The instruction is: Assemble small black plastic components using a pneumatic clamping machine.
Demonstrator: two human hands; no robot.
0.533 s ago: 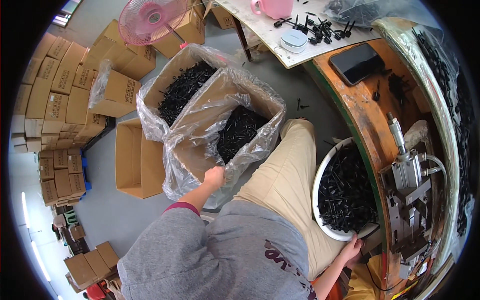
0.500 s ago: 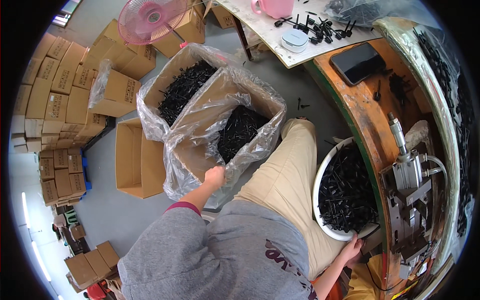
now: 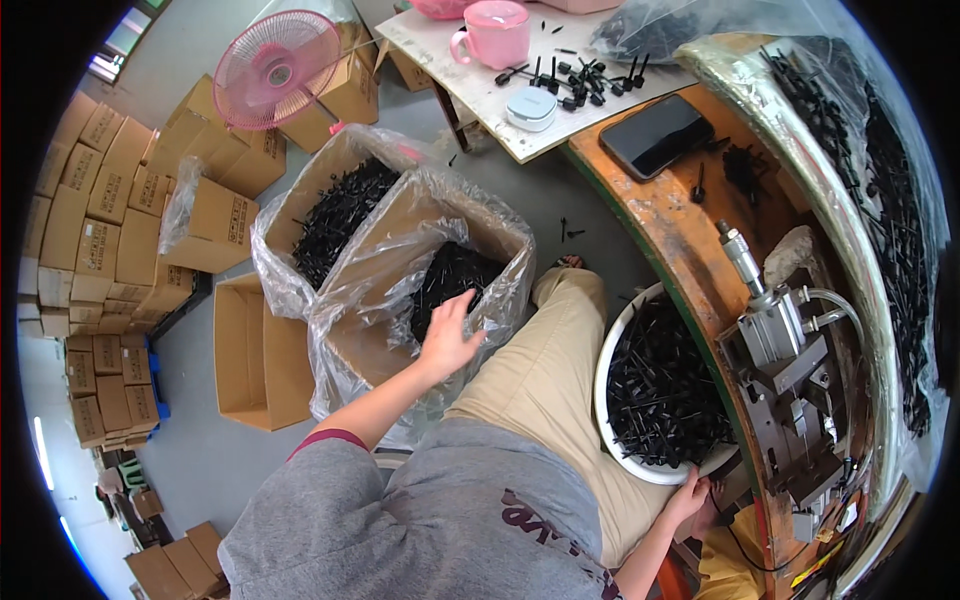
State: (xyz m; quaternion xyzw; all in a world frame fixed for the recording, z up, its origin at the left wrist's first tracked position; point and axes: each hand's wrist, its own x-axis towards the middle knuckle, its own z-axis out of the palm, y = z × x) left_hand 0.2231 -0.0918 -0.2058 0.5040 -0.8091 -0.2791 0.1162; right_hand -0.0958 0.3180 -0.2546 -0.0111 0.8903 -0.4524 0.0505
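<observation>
On the floor, the lined box [image 3: 400, 300] lies under the spread left hand [image 3: 447, 335].

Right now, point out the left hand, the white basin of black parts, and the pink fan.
left hand [image 3: 447, 335], head view, back of the hand.
white basin [image 3: 603, 395], head view, left rim.
pink fan [image 3: 277, 70], head view, grille centre.

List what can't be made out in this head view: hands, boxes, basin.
- Right hand: fingertips hidden behind the white basin rim; grip unclear.
- Left hand: seen from the back over the near lined box; palm hidden, so any parts held cannot be told.
- Black parts in that box: too small to identify singly; plastic liner hides the depth.
- Far lined box: near side covered by the near box.
</observation>
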